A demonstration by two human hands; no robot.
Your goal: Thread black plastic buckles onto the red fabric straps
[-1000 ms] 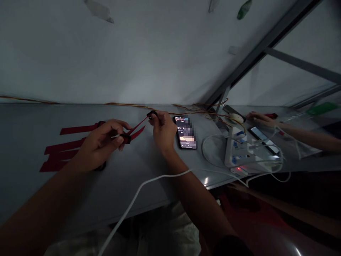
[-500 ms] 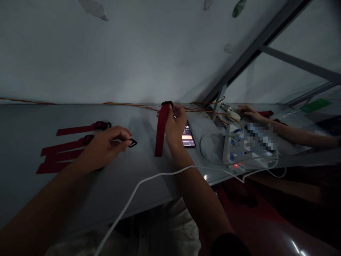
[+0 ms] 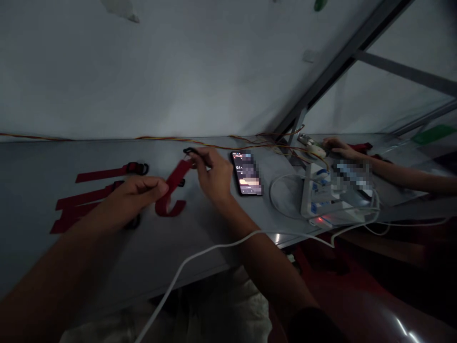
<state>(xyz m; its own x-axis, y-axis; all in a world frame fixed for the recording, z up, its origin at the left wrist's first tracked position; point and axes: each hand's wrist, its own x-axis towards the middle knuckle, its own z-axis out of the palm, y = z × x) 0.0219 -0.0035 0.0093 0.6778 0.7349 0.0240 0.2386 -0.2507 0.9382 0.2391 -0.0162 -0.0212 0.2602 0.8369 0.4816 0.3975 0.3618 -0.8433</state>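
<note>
I've got the wearer's right hand (image 3: 212, 174) pinching a black plastic buckle (image 3: 189, 151) between its fingertips (image 3: 197, 156), a firm grasp on the end of a red webbing strap (image 3: 172, 200). That strap hangs in a curl above the grey table (image 3: 160, 250), motion-blurred at its lower end, with a second small black buckle (image 3: 182, 182) on it. The left hand (image 3: 137, 197) is just beside the strap, its fingers (image 3: 159, 187) loosely curled; from here I cannot tell whether they touch it. Under and beyond that hand lie more red straps, the nearest of them a strap (image 3: 107, 174) with a black buckle (image 3: 140, 168) at one end. Further right sits a smartphone (image 3: 246, 174), its screen lit and partly pixelated. Past it is a white power strip (image 3: 314, 193) with plugs seated in its sockets and a white cable (image 3: 282, 202) looped around it — the only thing here holding anything. Another white cable (image 3: 214, 247) crosses my view over the right forearm. At the far right, a co-worker's hand (image 3: 339, 147) rests near a small white device (image 3: 312, 150) trailing orange wires (image 3: 214, 144) along the wall's foot — its fingers look relaxed, and they grip nothing I can make out.
</note>
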